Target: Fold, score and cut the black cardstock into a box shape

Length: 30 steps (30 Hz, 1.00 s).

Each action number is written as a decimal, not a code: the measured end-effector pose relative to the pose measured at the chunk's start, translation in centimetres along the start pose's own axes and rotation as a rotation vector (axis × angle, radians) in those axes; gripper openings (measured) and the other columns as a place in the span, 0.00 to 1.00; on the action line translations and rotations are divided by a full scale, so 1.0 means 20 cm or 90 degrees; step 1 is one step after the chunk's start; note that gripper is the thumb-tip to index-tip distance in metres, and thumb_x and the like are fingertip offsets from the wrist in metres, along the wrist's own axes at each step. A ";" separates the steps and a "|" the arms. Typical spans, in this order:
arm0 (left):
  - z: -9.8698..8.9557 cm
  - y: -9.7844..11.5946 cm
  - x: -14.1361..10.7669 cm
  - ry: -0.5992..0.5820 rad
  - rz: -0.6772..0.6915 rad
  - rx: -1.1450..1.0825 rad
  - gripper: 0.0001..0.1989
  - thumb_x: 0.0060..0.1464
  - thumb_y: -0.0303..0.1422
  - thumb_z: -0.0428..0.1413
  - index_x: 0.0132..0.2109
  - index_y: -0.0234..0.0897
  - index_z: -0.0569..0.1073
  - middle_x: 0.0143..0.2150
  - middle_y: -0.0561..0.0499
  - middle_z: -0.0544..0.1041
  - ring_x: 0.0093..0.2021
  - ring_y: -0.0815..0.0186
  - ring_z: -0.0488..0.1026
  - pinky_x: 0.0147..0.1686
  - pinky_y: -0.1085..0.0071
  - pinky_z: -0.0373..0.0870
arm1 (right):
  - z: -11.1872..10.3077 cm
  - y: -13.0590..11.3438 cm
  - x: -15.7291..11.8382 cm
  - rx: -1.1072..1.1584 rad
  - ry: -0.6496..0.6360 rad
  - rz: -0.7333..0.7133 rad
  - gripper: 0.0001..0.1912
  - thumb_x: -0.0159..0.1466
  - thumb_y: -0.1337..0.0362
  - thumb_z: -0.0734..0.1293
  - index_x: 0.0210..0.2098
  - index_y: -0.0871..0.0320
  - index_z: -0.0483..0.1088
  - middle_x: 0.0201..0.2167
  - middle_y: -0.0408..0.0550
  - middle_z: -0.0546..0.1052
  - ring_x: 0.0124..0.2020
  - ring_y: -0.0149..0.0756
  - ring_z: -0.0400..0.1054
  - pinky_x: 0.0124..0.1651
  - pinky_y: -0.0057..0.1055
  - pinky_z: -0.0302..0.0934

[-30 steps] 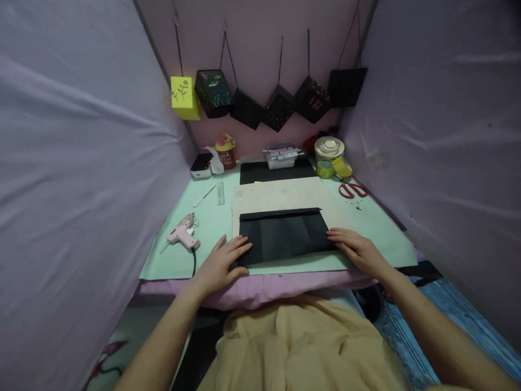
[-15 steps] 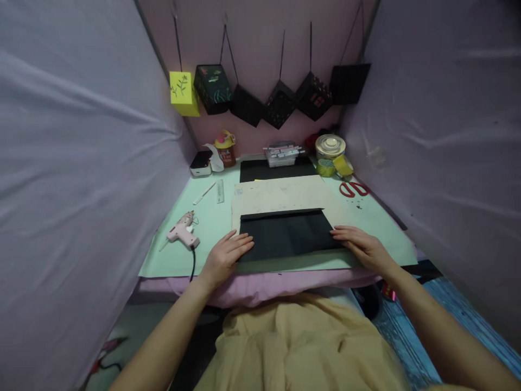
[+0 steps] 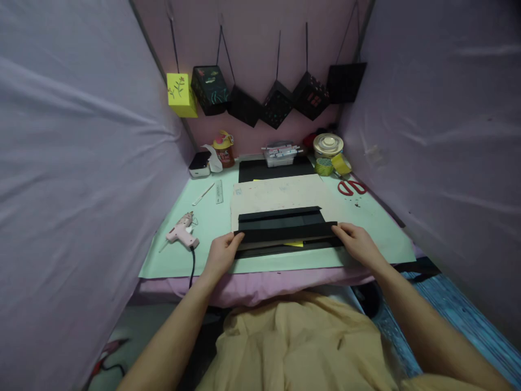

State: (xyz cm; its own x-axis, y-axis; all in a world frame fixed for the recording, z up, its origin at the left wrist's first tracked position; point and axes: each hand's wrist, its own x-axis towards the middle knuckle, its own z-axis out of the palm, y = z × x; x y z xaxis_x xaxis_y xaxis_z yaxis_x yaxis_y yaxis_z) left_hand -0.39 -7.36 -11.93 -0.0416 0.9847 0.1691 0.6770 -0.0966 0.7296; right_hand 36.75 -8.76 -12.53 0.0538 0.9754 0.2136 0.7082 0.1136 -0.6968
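Note:
A sheet of black paper [image 3: 285,233] lies near the table's front edge, its near side lifted and turned over toward the far side. My left hand [image 3: 223,252] pinches the left end of the lifted edge between thumb and fingers. At the right end, my right hand [image 3: 356,241] grips the same edge. A narrow folded strip runs along the far side of the sheet. Beneath the raised part show another dark sheet and a bit of yellow paper [image 3: 295,244]. Behind is a cream board [image 3: 280,193], partly under the black paper.
To the left lie a pink glue gun [image 3: 183,231], a white pen-like tool [image 3: 203,194] and a clear ruler [image 3: 219,191]. Red-handled scissors [image 3: 352,188] rest at right. Farther back are a box of markers [image 3: 280,155] and tape rolls [image 3: 324,166]. Several paper boxes [image 3: 277,105] hang above.
Both hands have gone from resting flat on the sheet's sides to gripping its near edge. That edge has come up and over, away from me, uncovering the yellow piece underneath.

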 end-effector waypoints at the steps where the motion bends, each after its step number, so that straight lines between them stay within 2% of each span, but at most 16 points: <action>1: 0.01 0.02 0.01 0.013 -0.023 -0.006 0.24 0.56 0.49 0.50 0.19 0.38 0.61 0.16 0.57 0.59 0.22 0.69 0.60 0.24 0.72 0.56 | 0.01 -0.01 0.01 0.002 0.010 0.015 0.25 0.63 0.44 0.58 0.18 0.55 0.59 0.17 0.42 0.64 0.24 0.34 0.60 0.29 0.31 0.54; 3: 0.03 0.04 0.04 0.029 -0.042 -0.017 0.25 0.55 0.50 0.49 0.19 0.38 0.57 0.17 0.58 0.52 0.21 0.71 0.54 0.23 0.72 0.50 | 0.03 -0.02 0.04 0.010 0.028 0.039 0.26 0.63 0.43 0.57 0.18 0.55 0.60 0.17 0.42 0.64 0.23 0.34 0.59 0.28 0.31 0.52; 9: 0.05 0.08 0.13 0.066 -0.076 0.022 0.26 0.54 0.51 0.50 0.18 0.38 0.55 0.18 0.57 0.50 0.23 0.71 0.51 0.24 0.72 0.47 | 0.08 -0.02 0.10 -0.012 0.063 0.113 0.22 0.60 0.45 0.60 0.21 0.55 0.69 0.25 0.48 0.74 0.29 0.39 0.65 0.33 0.33 0.54; 15: 0.05 0.08 0.20 0.079 -0.090 0.055 0.27 0.53 0.51 0.51 0.17 0.38 0.54 0.17 0.58 0.48 0.22 0.71 0.49 0.24 0.71 0.46 | 0.10 -0.04 0.14 -0.001 0.104 0.120 0.24 0.62 0.44 0.57 0.19 0.55 0.62 0.17 0.42 0.65 0.23 0.35 0.59 0.28 0.31 0.49; 20: 0.06 0.10 0.24 0.101 -0.093 0.092 0.27 0.55 0.50 0.50 0.16 0.39 0.55 0.16 0.57 0.48 0.21 0.70 0.49 0.24 0.71 0.45 | 0.13 -0.05 0.19 0.011 0.151 0.103 0.26 0.63 0.42 0.55 0.21 0.55 0.63 0.18 0.43 0.66 0.25 0.35 0.59 0.29 0.31 0.50; 23: 0.06 0.11 0.26 0.095 -0.099 0.142 0.27 0.56 0.49 0.50 0.15 0.39 0.58 0.15 0.56 0.53 0.20 0.69 0.52 0.24 0.70 0.47 | 0.15 -0.05 0.21 0.005 0.163 0.102 0.26 0.63 0.42 0.56 0.22 0.55 0.64 0.19 0.45 0.69 0.25 0.36 0.61 0.30 0.32 0.51; 26: 0.05 0.13 0.28 0.074 -0.107 0.203 0.27 0.58 0.49 0.48 0.17 0.38 0.65 0.16 0.52 0.63 0.22 0.66 0.60 0.25 0.69 0.50 | 0.17 -0.04 0.22 -0.011 0.168 0.105 0.26 0.63 0.42 0.56 0.22 0.55 0.66 0.20 0.47 0.71 0.26 0.38 0.61 0.31 0.32 0.52; 30: 0.05 0.17 0.31 0.023 -0.128 0.318 0.29 0.62 0.48 0.42 0.25 0.36 0.75 0.26 0.41 0.77 0.31 0.57 0.73 0.29 0.67 0.58 | 0.17 -0.03 0.24 -0.043 0.165 0.111 0.26 0.63 0.43 0.57 0.22 0.55 0.67 0.22 0.50 0.73 0.26 0.39 0.62 0.31 0.33 0.51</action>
State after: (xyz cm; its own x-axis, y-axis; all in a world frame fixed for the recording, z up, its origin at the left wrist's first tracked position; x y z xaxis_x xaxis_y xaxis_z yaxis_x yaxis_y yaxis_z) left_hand 2.41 -1.51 -9.03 -0.2259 0.9701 0.0884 0.9199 0.1826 0.3470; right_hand 34.15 -3.40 -13.45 0.3507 0.8971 0.2685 0.7174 -0.0731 -0.6928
